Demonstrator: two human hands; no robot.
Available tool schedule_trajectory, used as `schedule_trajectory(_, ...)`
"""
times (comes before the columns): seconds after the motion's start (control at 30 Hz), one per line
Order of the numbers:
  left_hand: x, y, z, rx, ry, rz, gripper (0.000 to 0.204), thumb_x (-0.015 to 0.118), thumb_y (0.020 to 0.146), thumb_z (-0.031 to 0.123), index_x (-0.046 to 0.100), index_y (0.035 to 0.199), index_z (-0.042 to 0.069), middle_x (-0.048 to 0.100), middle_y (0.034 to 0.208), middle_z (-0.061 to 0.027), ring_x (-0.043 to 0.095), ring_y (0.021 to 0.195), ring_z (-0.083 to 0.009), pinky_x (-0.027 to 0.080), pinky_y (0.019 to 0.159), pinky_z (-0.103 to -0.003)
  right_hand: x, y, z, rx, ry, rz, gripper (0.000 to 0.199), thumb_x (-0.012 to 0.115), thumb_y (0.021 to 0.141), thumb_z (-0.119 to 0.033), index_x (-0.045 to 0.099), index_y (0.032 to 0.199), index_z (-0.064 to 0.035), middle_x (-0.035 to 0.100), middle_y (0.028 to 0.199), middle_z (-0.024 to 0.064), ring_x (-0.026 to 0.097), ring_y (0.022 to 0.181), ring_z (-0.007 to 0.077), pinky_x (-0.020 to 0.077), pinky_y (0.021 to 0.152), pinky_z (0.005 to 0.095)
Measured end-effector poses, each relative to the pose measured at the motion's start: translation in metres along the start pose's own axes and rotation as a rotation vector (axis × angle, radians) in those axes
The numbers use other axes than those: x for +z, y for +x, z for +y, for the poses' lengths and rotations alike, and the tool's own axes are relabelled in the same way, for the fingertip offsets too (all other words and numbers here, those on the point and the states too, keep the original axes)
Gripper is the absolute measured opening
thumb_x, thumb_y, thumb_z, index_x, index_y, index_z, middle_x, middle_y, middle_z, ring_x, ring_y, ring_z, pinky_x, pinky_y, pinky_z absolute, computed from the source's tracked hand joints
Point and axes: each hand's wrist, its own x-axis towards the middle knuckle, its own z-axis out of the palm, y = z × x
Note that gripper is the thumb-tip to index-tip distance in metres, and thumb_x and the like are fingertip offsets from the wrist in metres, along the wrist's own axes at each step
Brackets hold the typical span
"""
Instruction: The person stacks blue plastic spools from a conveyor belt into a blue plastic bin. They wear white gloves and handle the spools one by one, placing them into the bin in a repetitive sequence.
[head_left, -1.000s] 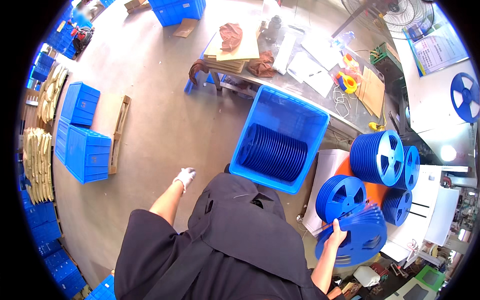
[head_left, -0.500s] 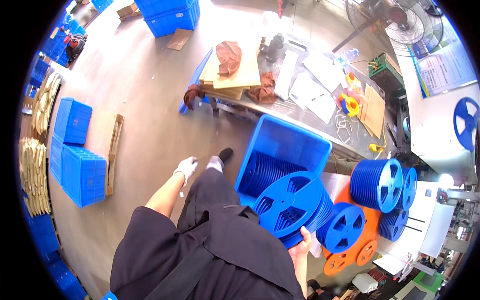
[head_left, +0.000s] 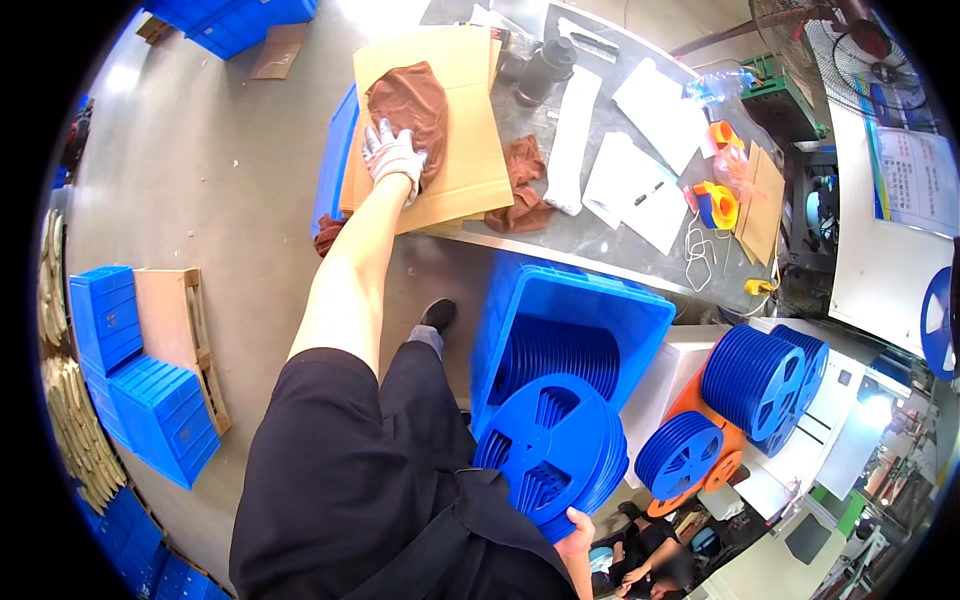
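— Head view, left side: what's showing?
— Left hand (head_left: 393, 152), gloved in white, reaching out over the cardboard sheet (head_left: 462, 130) on the metal table (head_left: 600, 255); fingers spread flat, pressing on the brown cloth (head_left: 412, 105); not pinching anything.
— And the right?
— Right hand (head_left: 574, 532) sitting low at the frame's bottom edge, fingers curled under a stack of blue reels (head_left: 548, 455); gripping the stack's lower rim; stack tilting against the front of the blue crate (head_left: 640, 310), more reels standing inside.
— Around that?
— Further blue reels (head_left: 752, 378) lying to the right; papers (head_left: 645, 185) resting on the table; blue bins (head_left: 140, 400) sitting on the floor, left.
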Motion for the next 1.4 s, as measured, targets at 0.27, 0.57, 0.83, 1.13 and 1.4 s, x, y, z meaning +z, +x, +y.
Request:
schedule_trajectory(0.27,-0.064,-0.011,-0.032,0.246,-0.775,0.168,0.032,0.055,0.091,0.034,0.06,0.11,0.008,0.064,0.099,-0.0125,0.062,0.095,-0.0253,0.048,0.078,-0.037,0.022,-0.008,0.02,-0.112,0.021,0.128,0.059,0.061,0.071,-0.017,0.048,0.123,0.0076,0.063,0.106,0.0226,0.063,0.094,0.0363,0.0507,0.09,0.0487)
schedule_trajectory(0.57,0.001,-0.332,-0.385,-0.04,0.14,-0.754,0.023,0.062,0.083,0.01,0.054,0.103,0.004,0.063,0.092,-0.0197,0.063,0.087,-0.033,0.051,0.078,-0.04,-0.027,-0.048,0.037,-0.232,0.221,-0.083,0.046,0.067,0.069,-0.021,0.056,0.108,0.0011,0.063,0.085,0.0144,0.062,0.081,0.0314,0.0504,0.083,0.0449)
schedule_trajectory(0.83,0.015,-0.427,-0.328,-0.318,-1.35,-0.876,0.053,0.062,0.085,0.011,0.04,0.131,-0.005,0.057,0.11,-0.0122,0.06,0.092,-0.0235,0.052,0.077,-0.035,-0.117,-0.08,0.069,-0.519,0.453,-0.657,0.034,0.066,0.07,-0.024,0.042,0.089,-0.0102,0.035,0.064,-0.0012,0.032,0.058,0.0126,0.0286,0.057,0.0297)
schedule_trajectory(1.13,-0.123,-0.556,-0.098,0.603,-1.529,-0.584,0.027,0.052,0.084,0.003,0.054,0.11,0.001,0.053,0.125,-0.0105,0.058,0.1,-0.0215,0.049,0.085,-0.033,-0.187,-0.144,0.112,-0.649,0.561,-1.045,0.036,0.071,0.077,-0.028,0.043,0.091,-0.009,0.036,0.062,-0.003,0.034,0.055,0.0107,0.0303,0.056,0.0275)
schedule_trajectory(1.4,-0.137,-0.684,-0.028,1.93,-0.868,-0.592,0.023,0.067,0.064,0.009,0.054,0.083,0.004,0.048,0.131,-0.022,0.039,0.126,-0.0479,0.034,0.105,-0.051,-0.21,-0.158,0.157,-0.623,0.6,-0.907,0.039,0.068,0.07,-0.03,0.036,0.087,-0.0147,0.036,0.064,-0.0015,0.036,0.058,0.0144,0.0303,0.06,0.0309)
